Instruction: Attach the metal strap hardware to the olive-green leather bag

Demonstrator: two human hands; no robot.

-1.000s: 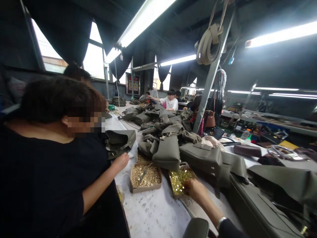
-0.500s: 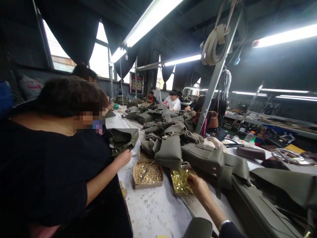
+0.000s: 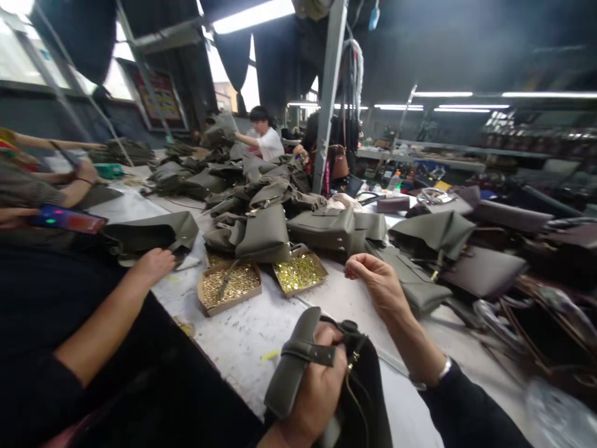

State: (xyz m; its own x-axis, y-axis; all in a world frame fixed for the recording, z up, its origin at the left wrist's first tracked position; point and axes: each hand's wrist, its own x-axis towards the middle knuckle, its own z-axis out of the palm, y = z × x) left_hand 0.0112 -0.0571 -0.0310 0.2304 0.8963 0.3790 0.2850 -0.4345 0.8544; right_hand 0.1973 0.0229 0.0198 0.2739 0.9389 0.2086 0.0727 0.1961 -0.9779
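Right now the left hand (image 3: 317, 389) is clamped around an olive-grey bag (image 3: 298, 361) low in the view, fingers wrapped over its strap and dark opening, holding it just above the near edge of the bench (image 3: 261, 330). Up and to the right, the right hand (image 3: 377, 283) hovers over the bench with its fingertips (image 3: 351, 269) pinched together; whether anything sits between them is too small to tell. A watch (image 3: 443, 370) shows at that wrist, above a dark sleeve.

Just beyond the right hand, a shallow cardboard tray (image 3: 321, 270) of shiny gold fittings lies on the bench, and beside it to the left a second tray (image 3: 228, 302) of duller brass pieces with a tool lying across them. Behind both trays, a heap of olive bags (image 3: 263, 233) runs down the bench's length.

On the left, a neighbouring person's hand (image 3: 153, 264) rests on another olive bag (image 3: 153, 233), the forearm coming out of a black sleeve. Further off, a person in a white top (image 3: 270, 143) works at the far end, near a grey steel post (image 3: 326, 93).
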